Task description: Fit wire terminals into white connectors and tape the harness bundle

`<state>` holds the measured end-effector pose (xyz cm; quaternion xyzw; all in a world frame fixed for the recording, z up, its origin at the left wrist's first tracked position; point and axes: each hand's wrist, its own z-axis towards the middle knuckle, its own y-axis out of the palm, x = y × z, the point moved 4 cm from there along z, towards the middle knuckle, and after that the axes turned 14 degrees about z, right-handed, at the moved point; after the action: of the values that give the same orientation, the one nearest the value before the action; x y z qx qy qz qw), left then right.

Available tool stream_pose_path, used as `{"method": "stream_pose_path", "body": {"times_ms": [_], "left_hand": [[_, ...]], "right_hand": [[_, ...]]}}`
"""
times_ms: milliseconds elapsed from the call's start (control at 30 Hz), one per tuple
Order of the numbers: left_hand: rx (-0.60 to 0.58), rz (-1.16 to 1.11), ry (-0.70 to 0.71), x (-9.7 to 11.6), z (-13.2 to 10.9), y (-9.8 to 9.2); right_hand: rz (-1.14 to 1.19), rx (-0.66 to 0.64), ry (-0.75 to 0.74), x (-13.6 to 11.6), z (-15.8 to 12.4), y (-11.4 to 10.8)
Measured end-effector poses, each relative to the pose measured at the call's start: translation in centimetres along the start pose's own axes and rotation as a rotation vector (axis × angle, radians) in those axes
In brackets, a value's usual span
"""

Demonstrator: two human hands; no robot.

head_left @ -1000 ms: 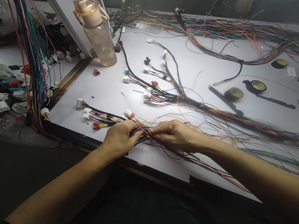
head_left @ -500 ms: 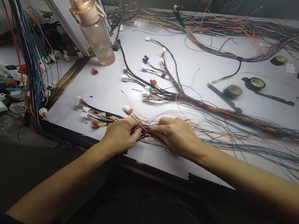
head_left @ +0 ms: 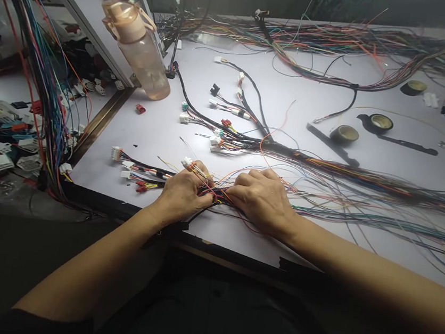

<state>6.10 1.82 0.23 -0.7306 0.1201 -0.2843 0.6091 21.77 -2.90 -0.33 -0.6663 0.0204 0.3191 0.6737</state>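
Near the front edge of the table lies a wire harness (head_left: 222,194) of many coloured wires. My left hand (head_left: 183,192) is closed around it, thumb pressed to the wires. Just to the right, my right hand (head_left: 261,198) pinches the same bundle; its fingertips are partly hidden. Out to the left of my left hand run taped branches ending in white connectors (head_left: 117,154) and red connectors (head_left: 142,186). A white and orange connector (head_left: 187,163) sticks up over my left hand on thin wires. Loose wires (head_left: 361,220) trail off to the right.
Behind my hands lies a second taped harness (head_left: 284,150) with several connectors. A water bottle (head_left: 144,61) stands at the back left. Tape rolls (head_left: 344,134) and black strips (head_left: 410,145) lie on the right. Hanging wires (head_left: 50,88) and a connector pile (head_left: 4,137) are at the left.
Both hands keep their hold on the harness, with small finger shifts. A thin yellowish wire now shows above the left branches. The view has shifted slightly.
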Motion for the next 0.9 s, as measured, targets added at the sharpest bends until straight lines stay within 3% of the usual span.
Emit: {"method": "stream_pose_path", "body": {"times_ms": [167, 267, 433, 600, 800, 900], "left_hand": [[0.137, -0.151, 0.022, -0.6, -0.4, 0.6], [0.190, -0.196, 0.022, -0.5, -0.6, 0.7], [0.154, -0.068, -0.050, -0.7, -0.5, 0.5], [0.197, -0.065, 0.080, -0.5, 0.1, 0.2], [0.388, -0.038, -0.026, -1.1, -0.8, 0.1], [0.406, 0.013, -0.019, -1.1, -1.4, 0.3]], "right_hand": [[-0.131, 0.241, -0.095, -0.1, -0.3, -0.1], [-0.167, 0.321, -0.140, -0.3, -0.4, -0.1], [-0.147, 0.349, -0.167, -0.4, -0.6, 0.0], [-0.099, 0.345, -0.184, -0.3, -0.7, 0.1], [-0.003, 0.441, -0.223, -0.4, -1.2, 0.2], [0.007, 0.449, -0.231, -0.4, -1.4, 0.4]]}}
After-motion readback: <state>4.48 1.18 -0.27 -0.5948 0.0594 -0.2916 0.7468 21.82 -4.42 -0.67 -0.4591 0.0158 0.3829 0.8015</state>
